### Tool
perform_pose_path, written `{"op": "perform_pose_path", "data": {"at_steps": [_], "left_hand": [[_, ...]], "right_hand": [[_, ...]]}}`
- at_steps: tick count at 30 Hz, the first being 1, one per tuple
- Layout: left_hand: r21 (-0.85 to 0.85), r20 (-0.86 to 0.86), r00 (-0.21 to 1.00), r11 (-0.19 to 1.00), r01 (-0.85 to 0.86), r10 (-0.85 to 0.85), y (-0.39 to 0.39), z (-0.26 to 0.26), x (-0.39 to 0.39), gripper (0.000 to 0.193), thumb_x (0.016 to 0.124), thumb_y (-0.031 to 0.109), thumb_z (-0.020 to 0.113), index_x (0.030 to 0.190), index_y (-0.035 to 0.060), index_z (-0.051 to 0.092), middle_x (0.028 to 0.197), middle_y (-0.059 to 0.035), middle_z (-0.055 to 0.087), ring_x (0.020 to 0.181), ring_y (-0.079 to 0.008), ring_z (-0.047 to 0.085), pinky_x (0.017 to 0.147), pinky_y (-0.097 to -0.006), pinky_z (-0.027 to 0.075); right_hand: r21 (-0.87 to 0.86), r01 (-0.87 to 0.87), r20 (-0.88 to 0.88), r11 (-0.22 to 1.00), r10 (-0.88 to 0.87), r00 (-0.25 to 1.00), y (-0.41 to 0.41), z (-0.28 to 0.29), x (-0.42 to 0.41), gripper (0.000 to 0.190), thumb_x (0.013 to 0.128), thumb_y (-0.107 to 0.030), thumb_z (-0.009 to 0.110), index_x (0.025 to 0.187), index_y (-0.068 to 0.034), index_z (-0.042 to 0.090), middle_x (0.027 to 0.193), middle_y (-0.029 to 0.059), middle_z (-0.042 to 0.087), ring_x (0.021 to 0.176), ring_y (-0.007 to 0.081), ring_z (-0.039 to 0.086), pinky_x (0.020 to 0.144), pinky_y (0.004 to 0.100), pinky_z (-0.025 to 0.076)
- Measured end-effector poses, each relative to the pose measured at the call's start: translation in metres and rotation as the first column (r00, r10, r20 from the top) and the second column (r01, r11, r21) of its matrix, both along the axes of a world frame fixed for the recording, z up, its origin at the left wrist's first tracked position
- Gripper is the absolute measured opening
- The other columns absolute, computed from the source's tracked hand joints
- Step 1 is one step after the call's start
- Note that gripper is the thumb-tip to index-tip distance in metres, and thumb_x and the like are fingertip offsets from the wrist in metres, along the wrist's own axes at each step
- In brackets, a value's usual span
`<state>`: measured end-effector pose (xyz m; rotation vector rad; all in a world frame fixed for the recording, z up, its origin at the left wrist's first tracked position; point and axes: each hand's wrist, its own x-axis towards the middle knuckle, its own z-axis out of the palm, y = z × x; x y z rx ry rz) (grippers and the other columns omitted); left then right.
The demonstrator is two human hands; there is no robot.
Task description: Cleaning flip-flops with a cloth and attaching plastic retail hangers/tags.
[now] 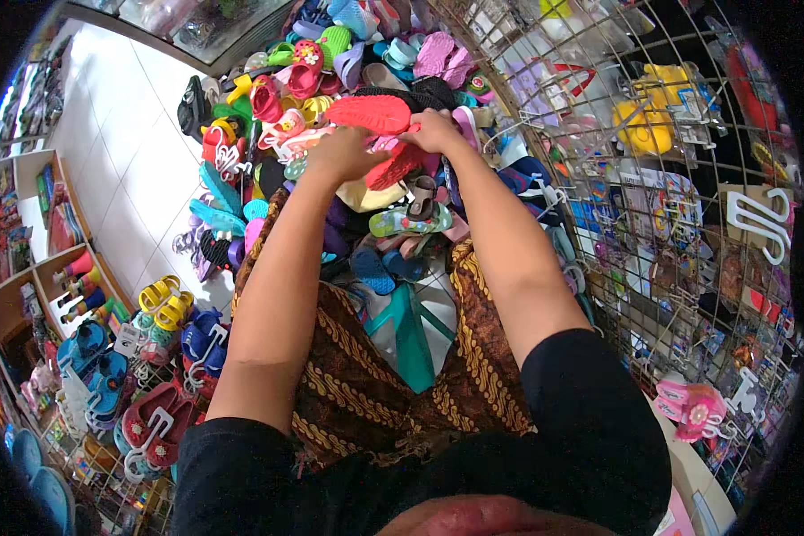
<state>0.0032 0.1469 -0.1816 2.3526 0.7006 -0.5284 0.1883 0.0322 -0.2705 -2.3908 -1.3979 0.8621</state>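
Note:
A pair of red rubber shoes is before me, over a heap of footwear. The upper red shoe [370,114] lies sideways with its ridged sole showing. Just below it, the other red shoe [392,169] hangs at a slant. My right hand [434,131] pinches the pair at its right end, by a small red part. Close against the left side of the pair is my left hand [346,154], its back toward me. Its fingertips point right and are partly hidden, so its grip is unclear. A green patterned sandal [410,221] and a brown strapped sandal [423,194] lie nearer me.
Colourful clogs [306,67] and sandals cover the floor ahead. A wire grid rack [650,268] with hanging packaged goods rises on the right. At left are white floor tiles [137,134], shelves [23,268] and hanging shoes [157,429]. A green plastic stool [410,335] shows between my legs.

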Motion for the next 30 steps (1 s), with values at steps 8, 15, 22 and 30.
{"op": "perform_pose_path", "data": {"at_steps": [8,15,22,30], "left_hand": [[0.320,0.360,0.933,0.940,-0.122,-0.002,0.017,0.050,-0.017,0.109,0.046,0.048,0.090,0.141,0.0227,0.042,0.139,-0.0145,0.046,0.131,-0.0387,0.041,0.103,-0.0516,0.040],[-0.138,0.105,0.994,0.990,-0.009,0.024,0.005,0.067,-0.001,0.130,0.030,0.064,0.087,0.134,-0.0027,0.047,0.130,-0.0244,0.053,0.126,-0.0359,0.048,0.105,-0.0454,0.040],[0.031,0.360,0.928,0.993,-0.112,0.093,-0.003,0.068,0.004,0.081,0.038,0.058,0.088,0.084,-0.0034,0.064,0.085,-0.0215,0.066,0.084,-0.0352,0.066,0.076,-0.0437,0.051],[-0.086,0.365,0.890,0.962,-0.260,0.274,0.001,0.066,0.005,0.107,0.046,0.060,0.087,0.119,-0.0133,0.058,0.111,-0.0259,0.065,0.103,-0.0313,0.066,0.091,-0.0366,0.050]], "right_hand": [[0.344,-0.337,0.055,0.877,0.339,0.939,-0.019,0.148,-0.025,0.028,0.076,-0.024,0.072,0.097,-0.008,0.064,0.099,0.0103,0.058,0.104,0.0324,0.051,0.089,0.0418,0.043],[0.244,-0.174,0.015,0.954,0.176,0.984,-0.058,0.181,-0.043,0.027,0.072,-0.024,0.071,0.086,-0.005,0.059,0.094,0.0120,0.057,0.097,0.0335,0.053,0.085,0.0417,0.045],[0.280,-0.211,-0.101,0.937,0.247,0.964,-0.057,0.177,-0.021,0.034,0.073,-0.025,0.076,0.087,-0.003,0.054,0.086,0.0126,0.059,0.087,0.0290,0.057,0.076,0.0387,0.046],[0.310,-0.025,-0.387,0.951,0.150,0.910,-0.045,0.178,-0.003,0.046,0.075,-0.039,0.079,0.088,-0.003,0.056,0.077,0.0073,0.058,0.073,0.0173,0.054,0.068,0.0325,0.044]]}}
